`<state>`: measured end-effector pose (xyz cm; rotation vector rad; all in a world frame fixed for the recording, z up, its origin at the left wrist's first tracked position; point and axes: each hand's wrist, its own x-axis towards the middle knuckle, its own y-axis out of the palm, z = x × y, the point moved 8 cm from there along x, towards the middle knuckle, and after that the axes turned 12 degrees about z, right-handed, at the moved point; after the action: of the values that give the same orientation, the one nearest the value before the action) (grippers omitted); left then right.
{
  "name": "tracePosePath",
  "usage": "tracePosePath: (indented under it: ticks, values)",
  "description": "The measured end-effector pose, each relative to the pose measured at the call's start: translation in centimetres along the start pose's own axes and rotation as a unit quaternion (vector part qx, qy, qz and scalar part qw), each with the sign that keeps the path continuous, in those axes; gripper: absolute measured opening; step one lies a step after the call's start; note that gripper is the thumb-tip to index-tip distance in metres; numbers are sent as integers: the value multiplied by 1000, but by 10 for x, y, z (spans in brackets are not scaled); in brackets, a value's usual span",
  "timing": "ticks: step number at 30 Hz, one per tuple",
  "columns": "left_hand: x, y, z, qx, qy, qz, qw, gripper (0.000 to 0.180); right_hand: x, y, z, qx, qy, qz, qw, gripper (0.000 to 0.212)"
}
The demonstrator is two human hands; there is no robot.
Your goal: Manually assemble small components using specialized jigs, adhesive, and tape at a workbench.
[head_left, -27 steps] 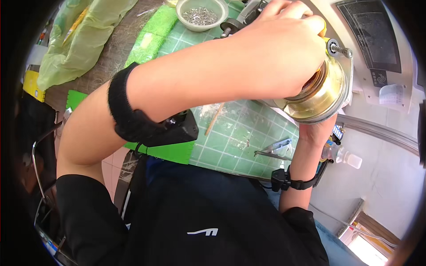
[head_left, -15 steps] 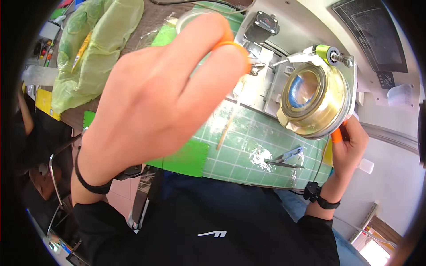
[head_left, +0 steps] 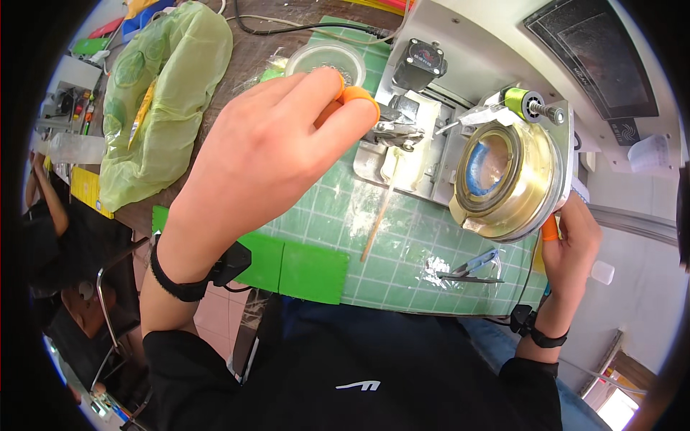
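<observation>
My left hand (head_left: 266,140) is raised over the bench, its fingertips in orange finger cots pinched together. Whatever they hold, if anything, is hidden. Just right of them sits a small metal clamp (head_left: 399,133) on the machine's slide, and beyond them a round clear dish (head_left: 327,57). My right hand (head_left: 575,233) reaches to the lower right rim of a brass-coloured drum (head_left: 507,179) with a blue ring inside. Its fingers, one in an orange cot, curl in behind the drum, and what they grip is out of sight.
A thin wooden stick (head_left: 376,223) leans from the slide onto the green cutting mat (head_left: 388,266). Blue-handled tweezers (head_left: 474,266) lie near the front. A black motor (head_left: 419,65) and green spool (head_left: 523,105) stand on the machine. A yellow-green plastic bag (head_left: 165,108) lies at left.
My left hand has drawn back from the metal clamp, toward the left, so the clamp and the dish show more fully. My right hand stays by the drum. The whole view has shifted slightly.
</observation>
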<state>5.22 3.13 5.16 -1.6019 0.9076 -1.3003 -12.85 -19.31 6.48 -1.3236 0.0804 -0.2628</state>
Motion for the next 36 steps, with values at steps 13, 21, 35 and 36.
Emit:
tracePosePath:
  ticks: [13,21,35,36]
  values:
    - [0,0,4,27,-5,-7,1000,14,1,-8,6,-30,5,-9,1000,19]
    - [1,1,1,18,-7,4,1000,16,-4,-10,8,-40,-6,-33,999,18]
    - [-18,13,14,-33,-19,-6,999,27,-9,-5,8,-45,-24,-50,997,16]
    - [-16,6,15,-15,-21,-22,999,27,-8,-7,5,-32,-11,-60,998,17]
